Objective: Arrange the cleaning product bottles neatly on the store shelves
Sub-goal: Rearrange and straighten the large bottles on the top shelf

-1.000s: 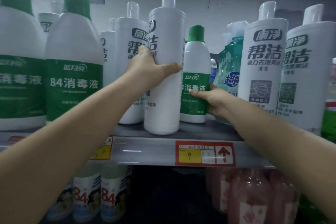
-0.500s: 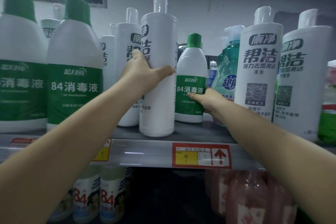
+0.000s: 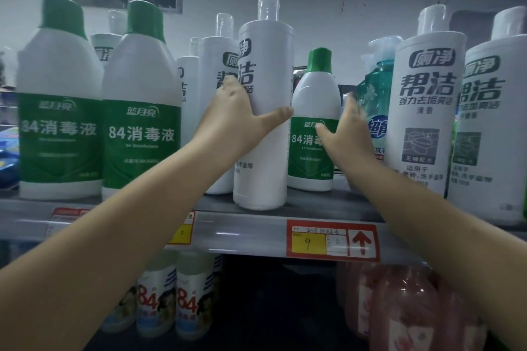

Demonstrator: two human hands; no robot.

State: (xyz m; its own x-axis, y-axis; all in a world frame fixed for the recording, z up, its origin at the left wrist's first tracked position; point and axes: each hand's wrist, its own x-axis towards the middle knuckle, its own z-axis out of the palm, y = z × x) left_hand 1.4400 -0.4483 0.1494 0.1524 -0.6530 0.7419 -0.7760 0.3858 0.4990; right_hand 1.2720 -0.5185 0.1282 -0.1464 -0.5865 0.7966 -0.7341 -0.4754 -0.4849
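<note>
On the grey shelf (image 3: 242,232) a tall white cleaner bottle (image 3: 265,65) with a clear cap stands near the front edge. My left hand (image 3: 242,120) is wrapped around its middle, thumb across the front. Right beside it stands a small white 84 disinfectant bottle (image 3: 313,94) with a green cap and green label. My right hand (image 3: 346,134) is at that bottle's right side. Its thumb lies on the label and its fingers are straight, spread and blurred, not curled around the bottle.
Two large green-capped 84 bottles (image 3: 60,122) (image 3: 141,122) fill the left. A teal pump bottle (image 3: 376,85) and two tall white bottles (image 3: 425,111) (image 3: 490,122) stand at the right. A red price tag (image 3: 332,241) hangs on the edge. Small 84 bottles (image 3: 176,302) and pink bottles (image 3: 405,308) sit below.
The small green-capped bottle has shifted left, closer to the tall white bottle. My right hand has slid up from its lower grip and spread its fingers. My left hand keeps its hold.
</note>
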